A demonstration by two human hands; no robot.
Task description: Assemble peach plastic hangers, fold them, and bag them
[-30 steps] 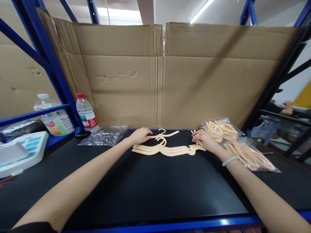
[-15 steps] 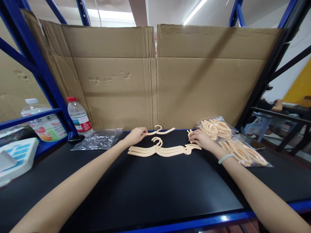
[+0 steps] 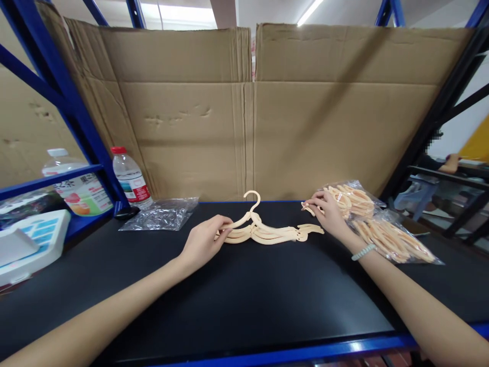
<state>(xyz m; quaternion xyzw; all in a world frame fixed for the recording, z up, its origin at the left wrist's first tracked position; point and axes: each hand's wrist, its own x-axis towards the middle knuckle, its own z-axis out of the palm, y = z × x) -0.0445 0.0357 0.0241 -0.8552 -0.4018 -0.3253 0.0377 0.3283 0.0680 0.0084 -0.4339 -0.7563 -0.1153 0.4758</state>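
My left hand [image 3: 205, 238] pinches the left arm of a cream plastic clothes hanger [image 3: 242, 221], which tilts with its hook raised. Right under it, several matching hangers [image 3: 273, 238] lie stacked on the black table, partly covered by the held one. At the right end of the stack rest small cream pieces [image 3: 311, 229] with curved outlines. My right hand [image 3: 327, 211] is closed at the back right, its fingertips on another small cream piece [image 3: 307, 208]; the fingers hide most of that piece.
Clear bags of cream plastic parts [image 3: 393, 239] lie right of my right hand. A crumpled clear bag [image 3: 162, 214], a red-capped bottle [image 3: 132, 181] and a white-and-blue device [image 3: 44, 244] are on the left. A cardboard wall [image 3: 191, 117] closes off the back. Beyond the right frame, part of a person shows.
My left hand has brought its hanger from behind the stack toward me, over the stacked hangers, hook now raised. My right hand stays by the small pieces. The camera view has shifted slightly.
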